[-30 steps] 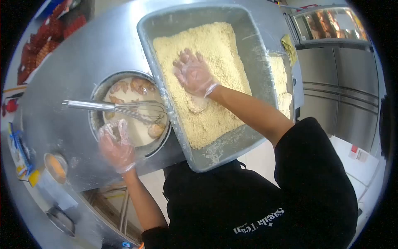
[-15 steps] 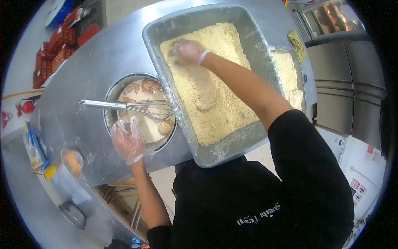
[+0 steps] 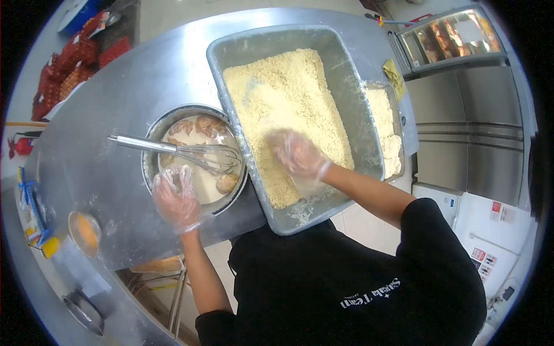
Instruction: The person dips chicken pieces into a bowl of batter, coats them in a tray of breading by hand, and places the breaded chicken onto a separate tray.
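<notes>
A grey tub holds pale yellow crumbs. My right hand, in a clear plastic glove, is over the crumbs in the tub's lower middle; its fingers are blurred by motion. Left of the tub stands a round metal bowl of milky liquid with pieces of meat in it. A whisk lies across the bowl. My left hand, also gloved, is at the bowl's lower left rim with its fingers apart and nothing in them.
Right of the tub is a tray of crumb-coated pieces, with a yellow-green cloth near it. A small bowl with orange contents is at the lower left. Red net bags lie at the upper left; steel fridges stand at the right.
My right hand has moved from the upper left of the crumbs down and right. The long crumb-covered piece seen there before no longer shows. My left hand has stayed by the bowl.
</notes>
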`<act>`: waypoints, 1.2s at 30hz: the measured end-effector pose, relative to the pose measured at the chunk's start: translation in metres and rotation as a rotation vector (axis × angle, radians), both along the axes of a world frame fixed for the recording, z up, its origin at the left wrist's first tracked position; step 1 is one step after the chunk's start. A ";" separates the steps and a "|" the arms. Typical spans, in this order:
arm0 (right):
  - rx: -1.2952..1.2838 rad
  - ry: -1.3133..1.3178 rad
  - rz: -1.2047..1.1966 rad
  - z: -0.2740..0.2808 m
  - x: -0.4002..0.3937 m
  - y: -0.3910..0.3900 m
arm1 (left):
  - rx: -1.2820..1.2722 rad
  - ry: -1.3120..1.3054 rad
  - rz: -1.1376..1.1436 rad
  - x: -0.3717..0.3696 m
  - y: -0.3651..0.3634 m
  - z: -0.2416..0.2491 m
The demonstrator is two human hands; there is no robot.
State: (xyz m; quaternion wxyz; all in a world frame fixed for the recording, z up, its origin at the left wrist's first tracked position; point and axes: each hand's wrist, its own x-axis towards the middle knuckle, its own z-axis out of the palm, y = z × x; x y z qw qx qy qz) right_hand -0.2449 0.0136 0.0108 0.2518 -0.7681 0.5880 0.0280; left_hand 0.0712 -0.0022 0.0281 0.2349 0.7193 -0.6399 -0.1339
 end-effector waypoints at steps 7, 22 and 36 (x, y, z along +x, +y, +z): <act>-0.264 0.288 -0.160 -0.048 0.028 -0.058 | -0.068 0.011 -0.013 -0.010 -0.007 0.011; 0.348 -0.740 -0.426 -0.009 -0.060 -0.050 | 0.020 0.118 -0.017 0.000 -0.002 0.010; 0.604 -0.490 -0.414 -0.006 -0.017 0.007 | -0.170 0.009 -0.013 -0.002 0.000 -0.005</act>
